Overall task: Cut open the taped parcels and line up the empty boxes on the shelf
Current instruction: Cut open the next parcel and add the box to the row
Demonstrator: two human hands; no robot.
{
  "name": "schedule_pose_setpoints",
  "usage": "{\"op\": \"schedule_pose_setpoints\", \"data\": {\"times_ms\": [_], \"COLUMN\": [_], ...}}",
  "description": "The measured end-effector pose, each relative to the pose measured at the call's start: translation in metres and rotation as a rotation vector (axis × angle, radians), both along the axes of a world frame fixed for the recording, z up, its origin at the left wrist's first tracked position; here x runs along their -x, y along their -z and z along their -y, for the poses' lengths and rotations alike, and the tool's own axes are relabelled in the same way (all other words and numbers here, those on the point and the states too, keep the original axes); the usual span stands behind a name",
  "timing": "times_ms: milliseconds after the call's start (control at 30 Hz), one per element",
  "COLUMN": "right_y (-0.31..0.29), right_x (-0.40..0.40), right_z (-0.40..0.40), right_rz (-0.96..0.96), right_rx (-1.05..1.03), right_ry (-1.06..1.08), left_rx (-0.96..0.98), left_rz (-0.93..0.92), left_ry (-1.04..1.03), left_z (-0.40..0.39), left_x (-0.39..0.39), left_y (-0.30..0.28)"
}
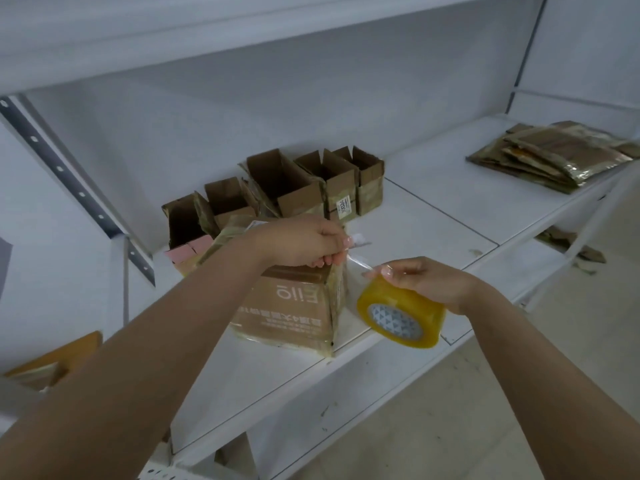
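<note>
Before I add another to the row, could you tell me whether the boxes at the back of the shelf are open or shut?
Open. The boxes on the shelf have their top flaps standing up, showing dark interiors; contents cannot be told.

A white metal shelf (433, 209) carries everything here. Near its front edge stands a closed cardboard parcel (294, 313) with printed lettering, glossy with tape. Behind it, along the back, sit five open empty boxes (287, 181) — flaps up, packed side by side in a loose row (the leftmost one shows a pink label on its front). Well apart, at the far right end, lies a pile of flattened cardboard (554, 155) wrapped in shiny tape. A seam crosses the shelf between the boxes and that pile.
</note>
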State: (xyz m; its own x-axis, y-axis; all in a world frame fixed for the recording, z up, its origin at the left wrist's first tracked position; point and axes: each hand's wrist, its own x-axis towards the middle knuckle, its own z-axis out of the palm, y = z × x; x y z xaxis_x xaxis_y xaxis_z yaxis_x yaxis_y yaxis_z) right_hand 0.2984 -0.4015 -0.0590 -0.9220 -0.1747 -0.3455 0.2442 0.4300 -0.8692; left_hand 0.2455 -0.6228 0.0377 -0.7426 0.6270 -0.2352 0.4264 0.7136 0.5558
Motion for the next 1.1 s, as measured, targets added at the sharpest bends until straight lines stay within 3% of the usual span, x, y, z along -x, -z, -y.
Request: {"op": "schedule_pose_setpoints", "data": {"times_ms": [133, 333, 400, 533, 600, 667, 767, 933, 1100], "right_y": [-0.008, -0.019, -0.020, -0.011, -0.004, 0.000, 0.004, 0.020, 0.010], "right_x": [-0.004, -0.013, -0.013, -0.014, -0.012, -0.009, -0.006, -0.013, -0.008], "right_z": [0.002, 0.012, 0.014, 0.014, 0.017, 0.022, 0.025, 0.021, 0.015], "right_rz": [-0.018, -0.113, -0.088, 0.020, 0.055, 0.084, 0.125, 0.243, 0.153], "right_rx": [-0.041, -0.014, 0.031, 0.084, 0.082, 0.102, 0.126, 0.056, 0.088], "right_ry": [0.037, 0.110, 0.129, 0.173, 0.185, 0.193, 0.210, 0.252, 0.305], "left_rx": [0.430, 0.929, 0.902, 0.423, 0.251, 0.258, 0.375, 0.396, 0.502], "left_rz": [-0.147, -0.472, -0.524, -0.348, -0.410, -0.524, -0.528, -0.567, -0.528], "left_ry": [0.107, 0.069, 0.052, -0.070, -0.253, -0.362, -0.382, -0.409, -0.361], "left_z": [-0.025, -0.068, -0.068, -0.039, -0.025, -0.024, -0.032, -0.036, -0.043], "left_x": [-0.004, -0.015, -0.017, -0.011, -0.011, -0.014, -0.016, -0.015, -0.017], "left_y": [-0.010, 0.003, 0.005, -0.005, 0.003, 0.018, 0.031, 0.034, 0.029]}}
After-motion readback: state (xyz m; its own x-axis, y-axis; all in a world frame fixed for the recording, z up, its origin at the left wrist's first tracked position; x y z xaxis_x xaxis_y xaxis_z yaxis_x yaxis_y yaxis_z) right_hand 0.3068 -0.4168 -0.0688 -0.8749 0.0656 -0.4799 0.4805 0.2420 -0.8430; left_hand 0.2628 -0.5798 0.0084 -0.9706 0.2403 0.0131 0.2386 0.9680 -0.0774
